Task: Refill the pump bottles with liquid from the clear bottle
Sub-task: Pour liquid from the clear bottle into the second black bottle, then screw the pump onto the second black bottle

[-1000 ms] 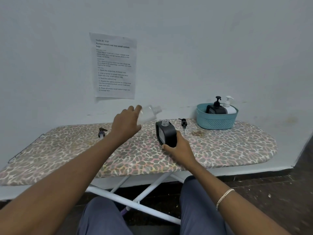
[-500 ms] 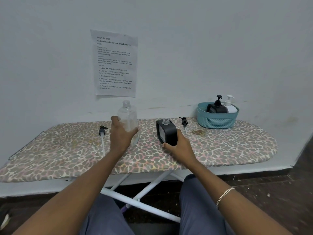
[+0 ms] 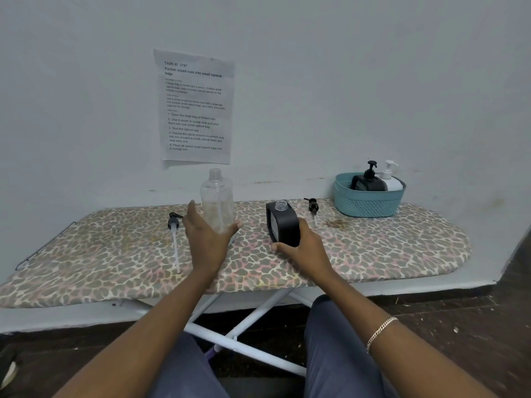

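Note:
The clear bottle (image 3: 217, 196) stands upright and uncapped on the leopard-print ironing board (image 3: 388, 248). My left hand (image 3: 208, 239) sits just in front of its base, fingers spread on either side, no longer clasping it. My right hand (image 3: 304, 248) grips the lower side of the black pump bottle (image 3: 283, 222), which stands with its neck uncovered. One black pump head with a long tube (image 3: 174, 225) lies left of the clear bottle. A second pump head (image 3: 312, 206) lies right of the black bottle.
A teal basket (image 3: 369, 203) at the back right holds a black pump bottle (image 3: 369, 179) and a white pump bottle (image 3: 392, 175). A printed sheet (image 3: 196, 106) hangs on the wall behind. A brown stain (image 3: 334, 224) marks the board near the basket.
The clear bottle went from tilted over the black bottle to upright on the board. My left hand has loosened its hold on it. The right hand stays on the black bottle.

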